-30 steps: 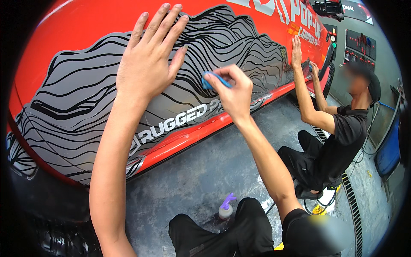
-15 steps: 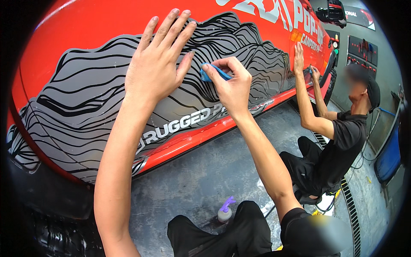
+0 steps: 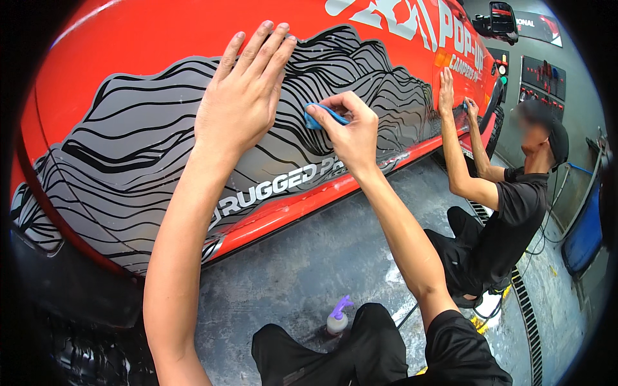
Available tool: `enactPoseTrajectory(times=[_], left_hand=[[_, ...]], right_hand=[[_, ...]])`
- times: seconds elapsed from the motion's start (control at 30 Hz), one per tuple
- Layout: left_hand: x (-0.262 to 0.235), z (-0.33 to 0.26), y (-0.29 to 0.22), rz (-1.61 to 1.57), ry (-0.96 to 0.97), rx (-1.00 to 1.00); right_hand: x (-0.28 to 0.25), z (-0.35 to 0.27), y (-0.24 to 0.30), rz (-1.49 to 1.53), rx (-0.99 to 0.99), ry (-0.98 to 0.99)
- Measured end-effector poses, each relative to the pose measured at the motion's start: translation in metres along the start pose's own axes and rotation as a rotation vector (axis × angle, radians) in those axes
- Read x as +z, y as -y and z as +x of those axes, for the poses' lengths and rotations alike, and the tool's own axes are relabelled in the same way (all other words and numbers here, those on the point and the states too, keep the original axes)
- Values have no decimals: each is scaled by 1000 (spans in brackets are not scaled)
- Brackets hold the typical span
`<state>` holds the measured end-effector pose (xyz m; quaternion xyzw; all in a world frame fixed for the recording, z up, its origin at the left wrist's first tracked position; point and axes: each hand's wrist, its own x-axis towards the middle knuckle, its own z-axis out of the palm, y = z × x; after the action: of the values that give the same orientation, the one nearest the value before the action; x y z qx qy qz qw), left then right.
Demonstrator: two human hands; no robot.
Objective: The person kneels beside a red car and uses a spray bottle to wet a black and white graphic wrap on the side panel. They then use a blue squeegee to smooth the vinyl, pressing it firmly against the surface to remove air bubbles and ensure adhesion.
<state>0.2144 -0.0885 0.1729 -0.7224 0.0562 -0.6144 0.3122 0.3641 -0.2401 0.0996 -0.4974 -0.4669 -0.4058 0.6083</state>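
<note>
A grey decal (image 3: 135,128) with wavy black lines and a jagged upper edge covers the lower side of a red vehicle (image 3: 161,32). My left hand (image 3: 241,96) lies flat at the decal's upper middle, fingers stretched upward and its thumb hidden. To its right, my right hand (image 3: 347,128) pinches a small blue pad (image 3: 319,116) between thumb and fingers, against the decal. Whether the pad is folded cloth or a soft squeegee, I cannot tell. White lettering (image 3: 277,190) runs along the decal's lower edge beneath my hands.
A co-worker (image 3: 508,206) crouches at the right, both hands at the vehicle's side. A spray bottle (image 3: 337,321) with a purple head stands on the grey floor (image 3: 257,309) beside my knees. A drain grate (image 3: 528,321), cables and a blue barrel (image 3: 582,244) lie farther right.
My left hand sits slightly lower, its thumb now out of sight. My right hand with the blue pad has shifted slightly down. The co-worker's hands stay at about the same place.
</note>
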Motion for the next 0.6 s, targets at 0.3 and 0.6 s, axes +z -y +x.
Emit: enactPoseTrajectory(times=[0.3,0.6], left_hand=[[-7,-2,8,-289,-144,-38],[-5,-3,9,-405,-181,-51]], right_hand=[[-10,-1,4,-92,-10,61],[0,19,19,-70,-119,123]])
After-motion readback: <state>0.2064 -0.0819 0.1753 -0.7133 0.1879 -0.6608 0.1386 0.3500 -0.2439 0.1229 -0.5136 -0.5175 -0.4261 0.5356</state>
